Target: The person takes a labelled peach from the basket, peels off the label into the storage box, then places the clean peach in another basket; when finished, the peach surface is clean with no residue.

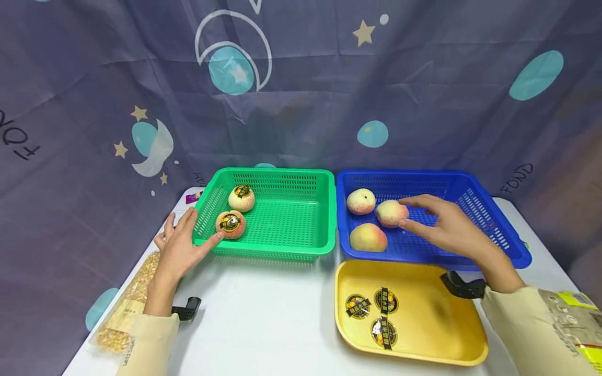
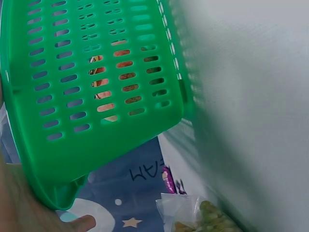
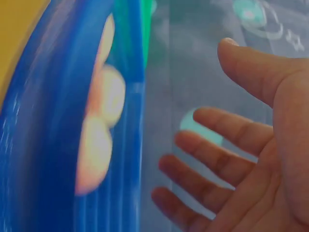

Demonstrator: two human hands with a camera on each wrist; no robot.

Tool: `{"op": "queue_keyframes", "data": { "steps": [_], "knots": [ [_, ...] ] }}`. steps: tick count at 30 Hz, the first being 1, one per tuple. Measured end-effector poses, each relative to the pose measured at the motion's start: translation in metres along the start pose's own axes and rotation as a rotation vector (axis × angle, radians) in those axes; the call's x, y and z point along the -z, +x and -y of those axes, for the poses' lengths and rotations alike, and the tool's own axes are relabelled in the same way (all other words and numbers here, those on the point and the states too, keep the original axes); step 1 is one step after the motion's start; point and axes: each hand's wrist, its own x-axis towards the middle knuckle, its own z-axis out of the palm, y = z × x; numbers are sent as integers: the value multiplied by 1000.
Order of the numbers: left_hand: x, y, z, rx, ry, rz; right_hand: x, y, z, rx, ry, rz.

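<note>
Cream sleeves are seen on both forearms, which are stretched forward over the white table (image 1: pixel 263 313). The left hand (image 1: pixel 181 248) is laid flat against the near left corner of the green basket (image 1: pixel 282 177), its fingers straight and spread along the slotted wall and the thumb pressed to the near rim; nothing is gripped. In the left wrist view the same green wall is seen close up, with fruit showing through the slots.

The right hand (image 1: pixel 447 227) is held above the floor of the blue basket (image 1: pixel 494 219), palm down, fingers loosely extended and thumb apart from them. The fingertips are placed just beside, perhaps touching, the middle peach (image 1: pixel 391 213); contact cannot be judged. In the right wrist view the hand is shown wide, with nothing inside it.

Two peaches bearing dark round stickers are kept in the green basket, at its left side: one (image 1: pixel 231 224) near the front corner by the left thumb, the other (image 1: pixel 242 198) behind it. Three plain peaches are held in the blue basket, at its left end: one (image 1: pixel 361 201) toward the back, the middle one, and one (image 1: pixel 369 237) toward the front.

A yellow tray (image 1: pixel 423 324) is set at the near edge, in front of the blue basket, and three stickers (image 1: pixel 376 308) are lying on it. A clear bag of kernels (image 1: pixel 124 308) is lying at the left edge.
</note>
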Motion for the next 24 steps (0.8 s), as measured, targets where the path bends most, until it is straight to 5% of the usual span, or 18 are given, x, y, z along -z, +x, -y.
{"op": "queue_keyframes", "data": {
  "steps": [13,24],
  "knots": [
    [-3,0,-1,21,-33,12,-79,92,68,217,315,239],
    [-2,-4,0,28,-40,2,-128,158,112,249,355,332]
  ]
}}
